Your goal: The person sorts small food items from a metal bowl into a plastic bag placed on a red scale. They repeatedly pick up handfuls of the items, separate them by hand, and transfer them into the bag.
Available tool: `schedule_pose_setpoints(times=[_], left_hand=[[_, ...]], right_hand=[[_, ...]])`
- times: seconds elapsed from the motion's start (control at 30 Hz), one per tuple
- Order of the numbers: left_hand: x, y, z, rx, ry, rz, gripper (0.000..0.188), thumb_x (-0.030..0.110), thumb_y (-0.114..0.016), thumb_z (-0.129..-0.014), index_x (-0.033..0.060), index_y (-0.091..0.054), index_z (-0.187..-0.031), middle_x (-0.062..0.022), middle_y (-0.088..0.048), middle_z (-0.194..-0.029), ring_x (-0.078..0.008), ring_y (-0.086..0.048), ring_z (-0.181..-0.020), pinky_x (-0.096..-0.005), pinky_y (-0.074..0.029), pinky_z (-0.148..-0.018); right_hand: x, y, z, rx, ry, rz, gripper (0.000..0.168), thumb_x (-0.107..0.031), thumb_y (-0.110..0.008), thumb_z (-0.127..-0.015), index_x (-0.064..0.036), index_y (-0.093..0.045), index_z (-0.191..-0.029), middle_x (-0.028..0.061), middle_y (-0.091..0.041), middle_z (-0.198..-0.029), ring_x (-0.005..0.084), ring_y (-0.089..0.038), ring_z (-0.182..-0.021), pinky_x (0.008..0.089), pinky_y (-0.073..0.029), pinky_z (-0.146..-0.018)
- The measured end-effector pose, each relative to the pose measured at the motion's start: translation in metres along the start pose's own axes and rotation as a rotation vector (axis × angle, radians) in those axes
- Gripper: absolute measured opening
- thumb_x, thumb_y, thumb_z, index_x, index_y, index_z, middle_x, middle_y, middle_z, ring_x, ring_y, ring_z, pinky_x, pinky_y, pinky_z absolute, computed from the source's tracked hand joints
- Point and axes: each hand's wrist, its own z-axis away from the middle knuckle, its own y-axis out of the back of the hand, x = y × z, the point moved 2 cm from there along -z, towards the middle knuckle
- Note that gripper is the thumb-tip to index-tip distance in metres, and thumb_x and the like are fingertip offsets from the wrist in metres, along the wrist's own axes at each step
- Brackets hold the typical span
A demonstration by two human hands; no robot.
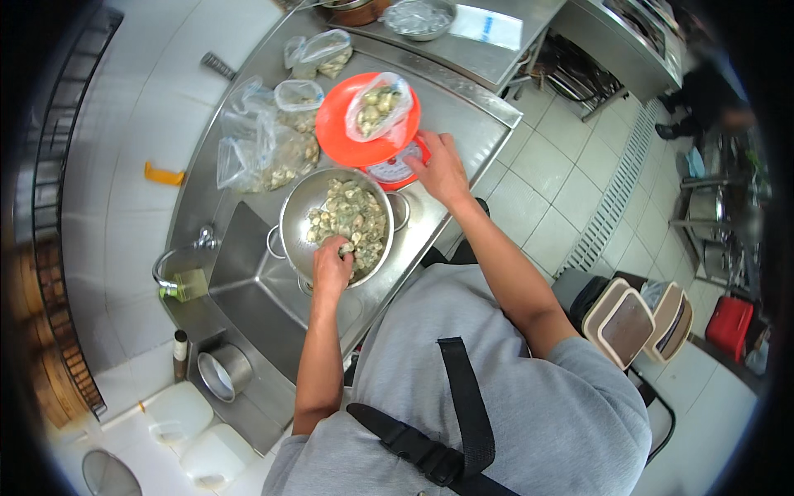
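Note:
A steel colander (298, 211) with ring handles rests over the sink edge, holding what looks like shucked shellfish meat (356, 214). My left hand (332, 263) is inside it, fingers closed on a piece of this meat. An orange-red kitchen scale (397, 170) with a round dial stands beyond the colander. On the scale's round orange-red pan (338, 127) lies an opened plastic bag of the meat (378, 108). My right hand (440, 170) is at the scale's right side, thumb near the dial, fingers apart. Several filled plastic bags (273, 152) stand left of the scale.
The steel sink basin (242, 266) lies left of the colander, beside a curved faucet (164, 263). A steel pot (223, 372) and white plastic jugs (214, 456) are at lower left. Bins (620, 322) stand at the right. Another person (707, 93) is far off at upper right.

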Motion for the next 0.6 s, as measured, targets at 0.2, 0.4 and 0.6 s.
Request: schedule_pose_setpoints(times=[0.2, 0.4, 0.6], left_hand=[[-0.007, 0.009, 0.017, 0.054, 0.055, 0.119, 0.019, 0.003, -0.068, -0.072, 0.0013, -0.063, -0.09, -0.0188, -0.065, -0.087, -0.0334, -0.064, -0.08, -0.041, -0.049, -0.071], [-0.017, 0.016, 0.015, -0.039, 0.575, 1.179, 0.018, 0.019, -0.054, -0.097, 0.0029, -0.058, -0.103, -0.0075, -0.065, -0.099, -0.0183, -0.066, -0.084, -0.0287, -0.055, -0.073], [-0.017, 0.028, 0.011, -0.02, 0.623, 1.229, 0.022, 0.022, -0.048, -0.1, 0.0039, -0.054, -0.11, -0.009, -0.063, -0.109, -0.0207, -0.066, -0.091, -0.0292, -0.055, -0.069]], right_hand=[[0.022, -0.002, -0.04, 0.026, 0.013, 0.121, 0.04, -0.027, -0.073, -0.079, -0.008, -0.062, -0.112, 0.0162, -0.058, -0.103, 0.0328, -0.059, -0.098, 0.0399, -0.048, -0.084], [-0.021, 0.019, -0.014, -0.085, -0.051, 0.069, 0.032, -0.016, -0.073, -0.078, -0.003, -0.064, -0.107, 0.0155, -0.063, -0.095, 0.0288, -0.063, -0.077, 0.0359, -0.051, -0.069], [-0.076, -0.02, 0.046, -0.411, 0.393, 0.001, 0.017, -0.006, -0.065, -0.079, -0.003, -0.065, -0.095, 0.011, -0.063, -0.089, 0.0242, -0.061, -0.069, 0.0363, -0.05, -0.061]])
